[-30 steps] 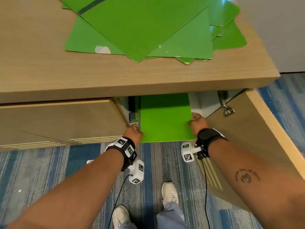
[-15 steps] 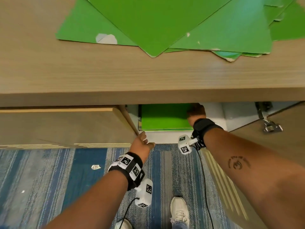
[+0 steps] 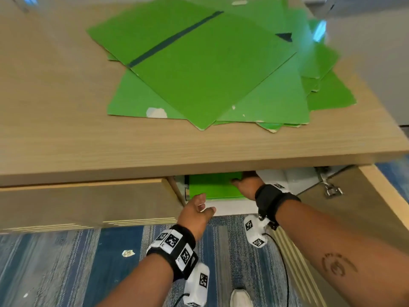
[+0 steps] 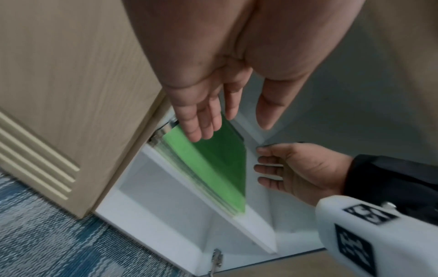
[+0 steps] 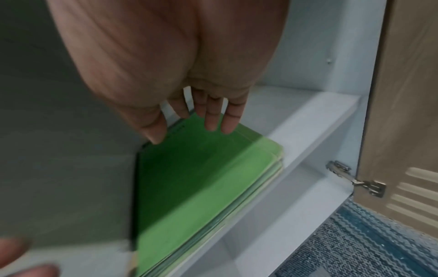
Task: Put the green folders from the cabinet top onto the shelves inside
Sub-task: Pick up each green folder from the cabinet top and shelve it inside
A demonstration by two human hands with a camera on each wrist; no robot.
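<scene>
Head view: your right hand (image 3: 245,185) rests with straight fingers at the shelved green folders (image 3: 212,185); your left hand (image 3: 194,216) hovers beside them, fingers loosely spread.

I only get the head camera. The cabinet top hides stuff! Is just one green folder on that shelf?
Observer: No. The right wrist view shows a stack of folders lying flat on the white shelf.
Operator: Is the right hand grabbing them?
Observer: No. The right hand is open, its fingers straight beside the stack's edge.
Operator: And the left hand?
Observer: The left hand is open too, holding nothing.
Operator: Anything under that shelf?
Observer: A lower white compartment; I see no folders there.
</scene>
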